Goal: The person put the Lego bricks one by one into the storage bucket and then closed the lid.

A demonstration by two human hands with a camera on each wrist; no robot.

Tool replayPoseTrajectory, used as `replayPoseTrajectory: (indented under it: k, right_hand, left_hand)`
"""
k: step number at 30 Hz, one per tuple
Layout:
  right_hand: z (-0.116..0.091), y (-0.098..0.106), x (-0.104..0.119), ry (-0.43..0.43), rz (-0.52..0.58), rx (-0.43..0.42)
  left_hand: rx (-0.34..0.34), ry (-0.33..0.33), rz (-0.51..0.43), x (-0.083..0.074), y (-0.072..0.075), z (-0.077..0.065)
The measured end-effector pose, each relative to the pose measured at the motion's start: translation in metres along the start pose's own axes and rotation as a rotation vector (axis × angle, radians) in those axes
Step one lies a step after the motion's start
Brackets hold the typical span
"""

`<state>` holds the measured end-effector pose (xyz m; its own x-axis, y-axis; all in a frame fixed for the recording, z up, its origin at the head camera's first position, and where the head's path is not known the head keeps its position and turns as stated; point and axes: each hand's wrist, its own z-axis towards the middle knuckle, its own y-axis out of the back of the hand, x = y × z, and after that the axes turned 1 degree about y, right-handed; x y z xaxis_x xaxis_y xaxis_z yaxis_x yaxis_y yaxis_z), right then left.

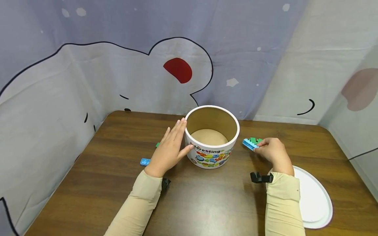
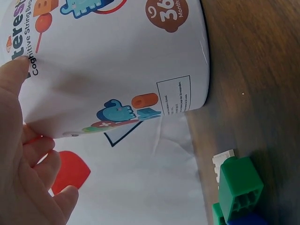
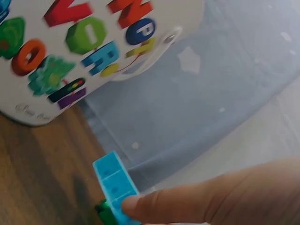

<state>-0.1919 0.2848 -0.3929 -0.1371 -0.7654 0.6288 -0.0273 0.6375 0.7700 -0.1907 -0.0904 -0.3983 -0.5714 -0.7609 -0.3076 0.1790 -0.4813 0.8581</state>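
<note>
A white round bucket (image 1: 209,156) with coloured letters and pictures printed on its wall stands upright and uncovered. My left hand (image 1: 169,147) lies against its left side, fingers straight along the outside near the rim and thumb on the front. To the right of the bucket, my right hand (image 1: 273,152) pinches a light-blue toy brick (image 1: 249,144). The thumb presses on this brick in the right wrist view, while the other fingers are mostly hidden. Green bricks (image 1: 253,140) show right behind the light-blue one.
A white lid (image 1: 316,200) lies beside the right forearm, partly covered by it. Left of the bucket are another light-blue brick (image 1: 144,162), a green brick (image 2: 241,180), a white brick (image 2: 222,161) and a dark-blue piece (image 2: 248,219). A printed curtain (image 1: 141,75) hangs behind the table.
</note>
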Motion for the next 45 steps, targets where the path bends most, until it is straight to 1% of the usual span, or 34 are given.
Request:
replayPoseTrajectory:
  k: [10, 15, 19, 23, 26, 29, 35, 39, 42, 45]
  right_hand:
    - [-0.009, 0.011, 0.021, 0.074, 0.122, -0.141]
    - [-0.015, 0.016, 0.029, 0.126, 0.178, -0.250]
    - [-0.019, 0.019, 0.037, 0.150, 0.267, -0.332]
    - [-0.024, 0.020, 0.046, 0.154, 0.385, -0.382]
    - [-0.026, 0.020, 0.053, 0.153, 0.460, -0.399]
    - [-0.027, 0.017, 0.060, 0.187, 0.517, -0.411]
    - [-0.029, 0.004, 0.080, 0.304, 0.603, -0.420]
    - [-0.026, -0.007, 0.093, 0.375, 0.651, -0.399]
    - [-0.020, -0.014, 0.103, 0.412, 0.634, -0.358]
    - [-0.013, -0.018, 0.112, 0.442, 0.536, -0.339]
  left_hand:
    - [-0.014, -0.010, 0.008, 0.000, 0.000, -0.001]
    - [-0.015, -0.012, 0.013, 0.000, -0.001, 0.000]
    - [-0.015, -0.012, 0.015, 0.000, -0.001, 0.001]
    - [-0.007, -0.008, 0.031, 0.000, -0.001, 0.002]
    - [0.001, -0.002, 0.039, 0.000, 0.000, 0.002]
    - [0.005, 0.004, 0.043, 0.000, 0.000, 0.001]
    - [-0.005, -0.004, 0.044, 0.001, -0.001, 0.000]
    - [-0.001, -0.005, 0.039, 0.001, -0.002, 0.000]
    - [-0.002, -0.002, 0.034, 0.001, -0.002, 0.000]
    - [-0.002, 0.000, 0.031, 0.001, -0.002, 0.000]
